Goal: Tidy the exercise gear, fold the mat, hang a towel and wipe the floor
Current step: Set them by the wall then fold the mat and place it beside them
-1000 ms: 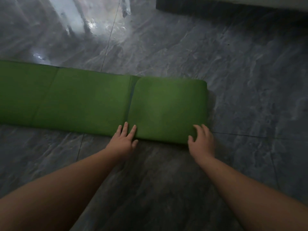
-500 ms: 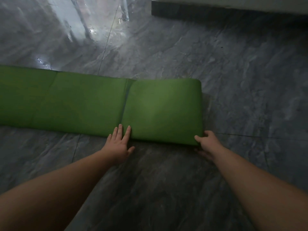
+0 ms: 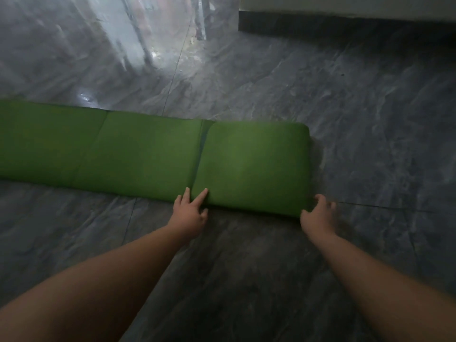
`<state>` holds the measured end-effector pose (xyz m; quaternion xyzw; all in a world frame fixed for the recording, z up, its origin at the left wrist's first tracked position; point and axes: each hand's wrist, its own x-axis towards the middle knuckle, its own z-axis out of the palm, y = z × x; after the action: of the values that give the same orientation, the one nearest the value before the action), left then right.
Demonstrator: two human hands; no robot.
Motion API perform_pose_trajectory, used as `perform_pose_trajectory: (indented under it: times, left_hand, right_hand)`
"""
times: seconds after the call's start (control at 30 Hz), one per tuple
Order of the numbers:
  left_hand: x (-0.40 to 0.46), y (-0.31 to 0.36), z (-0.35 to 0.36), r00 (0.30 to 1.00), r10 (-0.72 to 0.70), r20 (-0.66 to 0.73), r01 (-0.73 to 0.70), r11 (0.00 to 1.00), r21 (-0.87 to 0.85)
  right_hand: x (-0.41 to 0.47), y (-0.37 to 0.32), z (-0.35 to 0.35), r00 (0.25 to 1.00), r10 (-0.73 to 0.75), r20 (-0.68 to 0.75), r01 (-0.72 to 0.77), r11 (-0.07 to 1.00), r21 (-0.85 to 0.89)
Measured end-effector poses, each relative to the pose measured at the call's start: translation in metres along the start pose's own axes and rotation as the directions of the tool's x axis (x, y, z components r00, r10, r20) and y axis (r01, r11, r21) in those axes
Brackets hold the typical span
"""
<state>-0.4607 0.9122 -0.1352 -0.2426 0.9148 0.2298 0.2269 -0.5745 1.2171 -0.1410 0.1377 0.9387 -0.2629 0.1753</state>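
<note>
- Head view, nearest: both hands sit at the near edge of the long green padded mat (image 3: 153, 154). The left hand (image 3: 188, 214) presses straight fingers on it; the right hand (image 3: 318, 215) curls around its right corner.
- One end panel looks doubled over; more folding remains, I judge.
- Beyond the mat, glossy grey marble floor (image 3: 320, 77). No towel or gear shows.

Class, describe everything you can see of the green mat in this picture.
The green mat is a long padded strip lying flat on the grey marbled floor, running off the left edge. Creases divide it into panels; its right end is thicker, with rounded corners, seemingly folded over. The left hand rests fingers on its near edge at a crease; the right hand curls at its near right corner.
</note>
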Motion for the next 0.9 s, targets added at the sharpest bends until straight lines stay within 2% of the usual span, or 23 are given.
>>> perform_pose_trajectory:
  times: [0.03, 0.1, 0.13, 0.2, 0.27, 0.33, 0.4, 0.43, 0.5, 0.57, 0.6, 0.67, 0.73, 0.9]
  left_hand:
    - [-0.004, -0.001, -0.001, 1.0, 0.012, 0.008, -0.012, 1.0, 0.006]
    - [-0.009, -0.003, -0.004, 1.0, -0.003, 0.0, 0.003, 0.999, -0.044]
    - [-0.009, -0.004, -0.005, 0.999, -0.036, -0.011, 0.035, 0.995, -0.096]
    - [-0.01, -0.001, -0.007, 0.991, -0.126, -0.042, 0.113, 0.965, -0.235]
    - [-0.01, 0.001, -0.014, 0.976, -0.215, -0.023, 0.185, 0.886, -0.426]
    - [-0.006, -0.001, -0.017, 0.965, -0.262, 0.021, 0.228, 0.793, -0.565]
    - [0.002, -0.002, -0.016, 0.945, -0.324, 0.048, 0.261, 0.654, -0.71]
    - [0.006, -0.002, -0.017, 0.927, -0.372, 0.051, 0.266, 0.554, -0.789]
    - [0.009, -0.002, -0.023, 0.87, -0.484, 0.097, 0.245, 0.252, -0.936]
    - [0.01, 0.0, -0.029, 0.801, -0.571, 0.179, 0.194, -0.036, -0.98]
    - [0.011, 0.0, -0.029, 0.772, -0.6, 0.212, 0.179, -0.115, -0.977]
    - [0.013, 0.0, -0.029, 0.735, -0.634, 0.239, 0.159, -0.181, -0.971]
    - [0.012, 0.001, -0.038, 0.748, -0.604, 0.275, 0.15, -0.25, -0.957]
    - [0.017, -0.006, -0.064, 0.81, -0.555, 0.188, 0.115, -0.163, -0.98]
  right_hand:
    - [-0.01, -0.001, -0.002, 0.985, -0.17, -0.019, 0.166, 0.977, -0.135]
    - [-0.029, -0.011, 0.001, 0.875, -0.463, 0.138, 0.483, 0.829, -0.281]
    - [-0.04, -0.02, 0.004, 0.808, -0.532, 0.253, 0.589, 0.743, -0.318]
    - [-0.058, -0.041, 0.017, 0.707, -0.569, 0.419, 0.705, 0.615, -0.355]
    - [-0.073, -0.064, 0.032, 0.652, -0.557, 0.514, 0.754, 0.542, -0.37]
    - [-0.083, -0.081, 0.047, 0.651, -0.492, 0.578, 0.753, 0.515, -0.41]
    - [-0.087, -0.09, 0.057, 0.686, -0.425, 0.59, 0.717, 0.533, -0.45]
    - [-0.088, -0.092, 0.06, 0.702, -0.405, 0.586, 0.699, 0.548, -0.459]
    - [-0.09, -0.092, 0.062, 0.718, -0.409, 0.563, 0.682, 0.572, -0.455]
    - [-0.093, -0.092, 0.061, 0.733, -0.424, 0.532, 0.667, 0.599, -0.442]
    - [-0.094, -0.094, 0.061, 0.744, -0.428, 0.513, 0.654, 0.624, -0.428]
    - [-0.098, -0.101, 0.061, 0.769, -0.434, 0.47, 0.622, 0.678, -0.392]
    - [-0.102, -0.111, 0.064, 0.787, -0.423, 0.448, 0.591, 0.725, -0.354]
    - [-0.111, -0.138, 0.068, 0.827, -0.41, 0.385, 0.477, 0.874, -0.092]
